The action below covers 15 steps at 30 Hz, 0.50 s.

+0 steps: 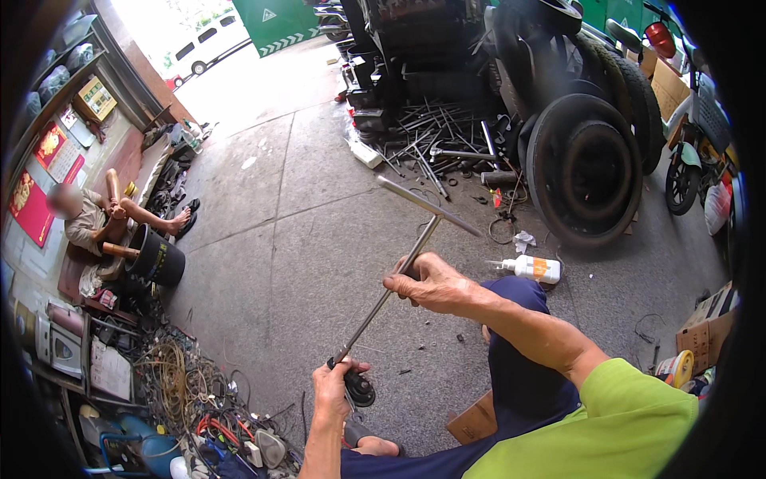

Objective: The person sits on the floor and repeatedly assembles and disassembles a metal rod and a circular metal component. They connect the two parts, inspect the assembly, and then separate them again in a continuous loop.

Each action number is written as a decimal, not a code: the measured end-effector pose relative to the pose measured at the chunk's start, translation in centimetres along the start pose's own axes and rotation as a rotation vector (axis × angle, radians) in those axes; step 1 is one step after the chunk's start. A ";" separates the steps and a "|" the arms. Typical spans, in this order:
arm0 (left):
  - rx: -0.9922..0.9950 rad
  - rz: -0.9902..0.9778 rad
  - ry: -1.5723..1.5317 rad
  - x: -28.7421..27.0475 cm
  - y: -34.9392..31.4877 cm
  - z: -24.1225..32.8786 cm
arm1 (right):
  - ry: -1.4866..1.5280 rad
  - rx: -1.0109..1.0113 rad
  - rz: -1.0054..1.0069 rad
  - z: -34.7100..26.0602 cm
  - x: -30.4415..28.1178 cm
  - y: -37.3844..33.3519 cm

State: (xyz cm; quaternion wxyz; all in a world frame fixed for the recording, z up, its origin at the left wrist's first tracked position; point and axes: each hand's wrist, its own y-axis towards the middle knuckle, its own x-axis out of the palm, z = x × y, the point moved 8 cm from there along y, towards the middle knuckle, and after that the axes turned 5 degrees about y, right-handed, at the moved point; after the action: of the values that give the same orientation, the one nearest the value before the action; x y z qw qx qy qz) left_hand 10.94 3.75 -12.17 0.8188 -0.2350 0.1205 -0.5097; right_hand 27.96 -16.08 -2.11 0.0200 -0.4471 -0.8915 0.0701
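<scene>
A metal T-handle wrench (375, 314) slants across the middle, its crossbar at the upper right end. My right hand (431, 284) is closed round its shaft, below the crossbar. At the shaft's lower end, my left hand (329, 389) is closed round a small black part with a round, wheel-like disc (361, 389). The disc shows beside my fingers; how it joins the wrench is hidden. Beyond my right knee a white squeeze bottle (533, 269) with an orange label lies on its side.
Long metal rods and tools (435, 136) lie in a heap ahead, beside stacked tyres (586, 172). At the left, a person (96, 219) sits by a black bucket (157, 257). Tangled cables (183, 379) cover the lower left floor. A cardboard box (708, 327) stands at the right.
</scene>
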 end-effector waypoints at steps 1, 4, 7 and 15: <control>-0.005 0.005 0.008 -0.1 0.0 0.0 | 0.025 0.037 -0.011 0.1 0.1 -0.1; -0.029 -0.004 0.032 0.2 -0.2 0.3 | 0.104 0.115 -0.035 -0.9 0.4 -0.8; -0.036 -0.007 0.029 0.2 -0.2 0.1 | 0.172 0.095 -0.016 -1.5 0.4 -1.0; 0.057 -0.059 0.048 0.8 -0.7 1.0 | 0.123 -0.003 0.107 -1.7 -0.1 -0.9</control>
State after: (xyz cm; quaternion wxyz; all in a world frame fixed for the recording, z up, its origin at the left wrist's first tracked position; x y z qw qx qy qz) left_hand 11.16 3.07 -10.90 0.8066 -0.2026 0.1184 -0.5425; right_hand 27.49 -16.45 -0.33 0.0702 -0.4975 -0.8636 0.0423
